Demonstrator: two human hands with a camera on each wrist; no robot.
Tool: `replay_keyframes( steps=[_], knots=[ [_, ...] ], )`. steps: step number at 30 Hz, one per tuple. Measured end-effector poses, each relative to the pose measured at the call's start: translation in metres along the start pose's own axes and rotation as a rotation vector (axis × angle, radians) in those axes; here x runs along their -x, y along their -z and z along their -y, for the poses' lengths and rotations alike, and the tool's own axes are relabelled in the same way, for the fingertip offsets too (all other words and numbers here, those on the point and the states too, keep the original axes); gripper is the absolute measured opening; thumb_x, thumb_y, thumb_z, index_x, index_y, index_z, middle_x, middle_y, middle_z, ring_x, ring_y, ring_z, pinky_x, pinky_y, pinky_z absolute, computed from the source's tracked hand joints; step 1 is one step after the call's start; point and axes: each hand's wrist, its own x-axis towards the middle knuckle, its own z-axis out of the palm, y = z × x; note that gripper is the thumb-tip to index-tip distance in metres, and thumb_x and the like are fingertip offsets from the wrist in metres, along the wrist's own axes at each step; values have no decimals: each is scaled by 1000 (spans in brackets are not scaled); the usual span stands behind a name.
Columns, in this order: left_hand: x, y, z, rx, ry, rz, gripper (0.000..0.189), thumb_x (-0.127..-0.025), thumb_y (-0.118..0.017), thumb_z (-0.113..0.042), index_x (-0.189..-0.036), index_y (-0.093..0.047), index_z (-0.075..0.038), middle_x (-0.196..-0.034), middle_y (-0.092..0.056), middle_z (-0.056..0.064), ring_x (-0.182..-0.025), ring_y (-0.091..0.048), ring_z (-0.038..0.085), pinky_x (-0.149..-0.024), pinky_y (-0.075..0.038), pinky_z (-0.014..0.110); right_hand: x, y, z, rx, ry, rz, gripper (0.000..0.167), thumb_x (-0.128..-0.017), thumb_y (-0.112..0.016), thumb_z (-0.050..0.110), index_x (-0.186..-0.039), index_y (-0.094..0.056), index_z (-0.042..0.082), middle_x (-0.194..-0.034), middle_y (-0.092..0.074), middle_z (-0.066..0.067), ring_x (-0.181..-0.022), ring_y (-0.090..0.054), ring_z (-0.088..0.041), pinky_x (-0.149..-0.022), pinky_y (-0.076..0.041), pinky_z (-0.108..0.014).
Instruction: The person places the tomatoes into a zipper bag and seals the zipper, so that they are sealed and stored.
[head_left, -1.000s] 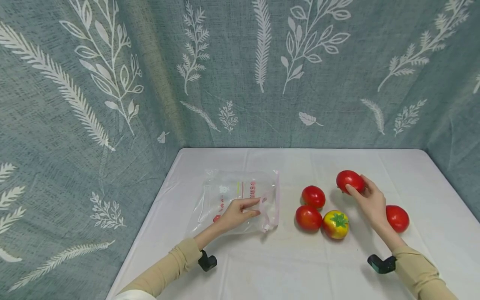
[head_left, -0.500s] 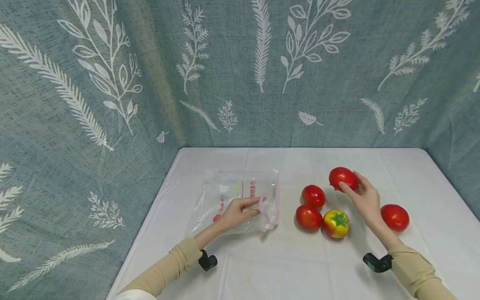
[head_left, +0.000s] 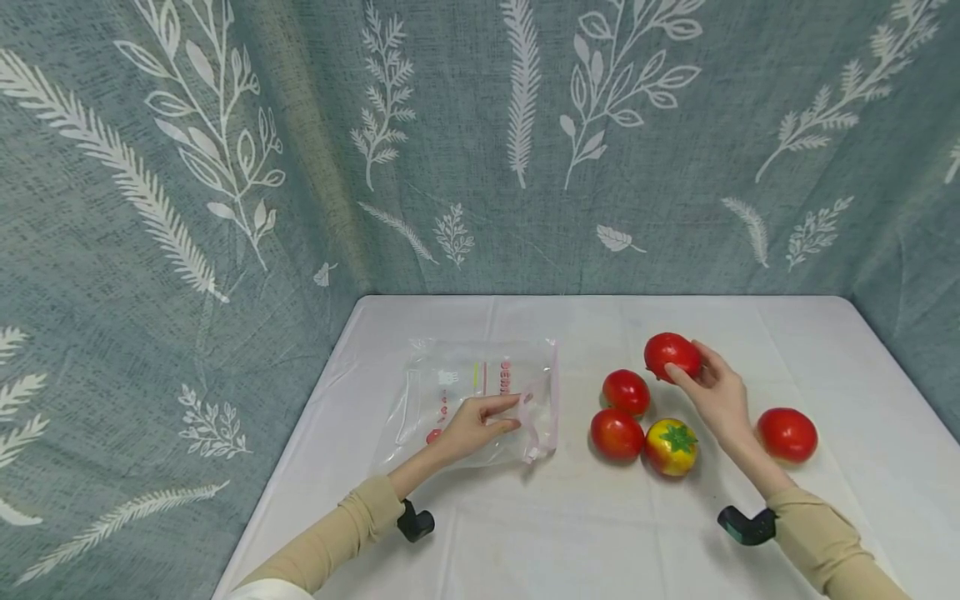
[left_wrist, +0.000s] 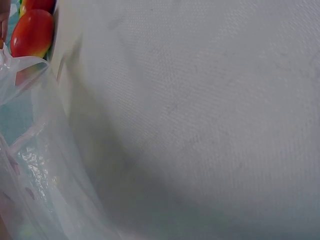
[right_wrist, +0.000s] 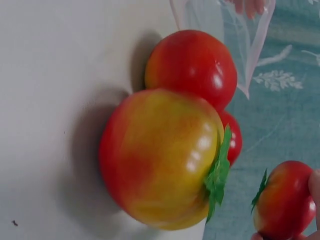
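Observation:
My left hand (head_left: pixel 474 429) pinches the pink-edged mouth of a clear plastic zip bag (head_left: pixel 420 408), lifting its near layer so the opening gapes to the right. My right hand (head_left: pixel 718 395) grips a red tomato (head_left: pixel 671 357) between thumb and fingers, raised above the table. Its green leafy stem end shows in the right wrist view, where the same tomato (right_wrist: pixel 285 200) hangs at the lower right. Between the hands sit two red tomatoes, one farther back (head_left: pixel 626 392) and one nearer (head_left: pixel 617 434), with a yellow-red tomato (head_left: pixel 671 447) with a green top beside the nearer one.
Another red tomato (head_left: pixel 787 434) rests to the right of my right wrist. A white cloth covers the table (head_left: pixel 570 533). A blue-green curtain (head_left: pixel 465 150) with white leaf prints hangs behind and at the sides. Each wrist carries a small black camera (head_left: pixel 415 522).
My right hand has moved left with its tomato, toward the bag, uncovering more of the tomato at the far right. The left hand and bag have stayed in place.

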Motion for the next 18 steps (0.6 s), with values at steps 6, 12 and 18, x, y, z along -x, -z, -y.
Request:
replay_keyframes(
  steps=[6,12,18],
  knots=[
    [-2,0,1,-7,10,1,41,-86,-66,-3,-125,-56,9,-130,-56,23,-110,-53,7,-74,-44,7,2,-6,0,7,45,16,72,-92,-59,38,-149,-28,6,-149,-37,-21,-131,-43,-39,-98,-42,-32],
    [-2,1,-1,-13,4,6,41,-86,-65,-3,-125,-56,9,-129,-57,23,-100,-55,11,-71,-43,9,4,-13,2,-3,67,41,72,-92,-60,38,-148,-29,6,-148,-38,-21,-131,-43,-39,-91,-45,-15],
    [-3,2,-3,-9,-5,6,41,-87,-65,-3,-125,-56,9,-129,-57,23,-95,-55,13,-68,-42,11,5,-18,5,8,77,64,71,-92,-60,38,-148,-30,6,-149,-38,-20,-132,-43,-39,-95,-43,-24]
  ],
)
